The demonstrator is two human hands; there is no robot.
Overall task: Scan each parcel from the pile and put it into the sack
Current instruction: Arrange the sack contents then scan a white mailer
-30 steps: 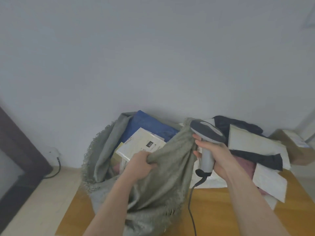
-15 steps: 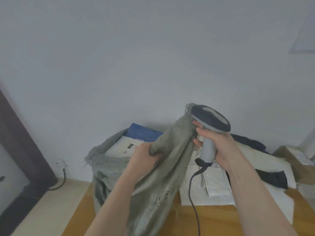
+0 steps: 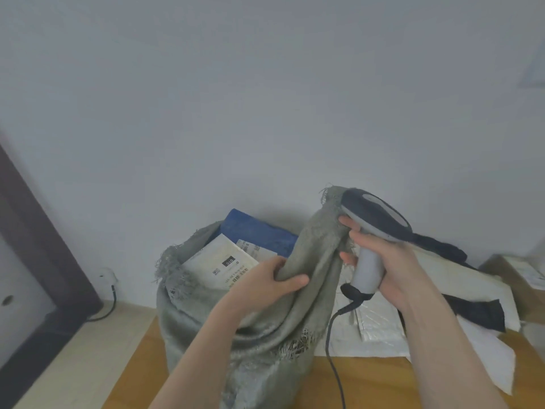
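The sack (image 3: 265, 335) stands at the tabletop's (image 3: 368, 385) left edge, its rim gripped by the left hand (image 3: 265, 283) and pinched against the scanner (image 3: 373, 231) held by the right hand (image 3: 383, 261). The parcel pile (image 3: 460, 290) lies rightward, nearer the right hand. Since the earlier frame, the rim has been lifted slightly higher.

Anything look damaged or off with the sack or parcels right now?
Yes: the grey sack is frayed along its rim and has a worn, holey patch low on its front, near the scanner cable. The white parcel and blue parcel stick out of its mouth. Nothing has spilled.
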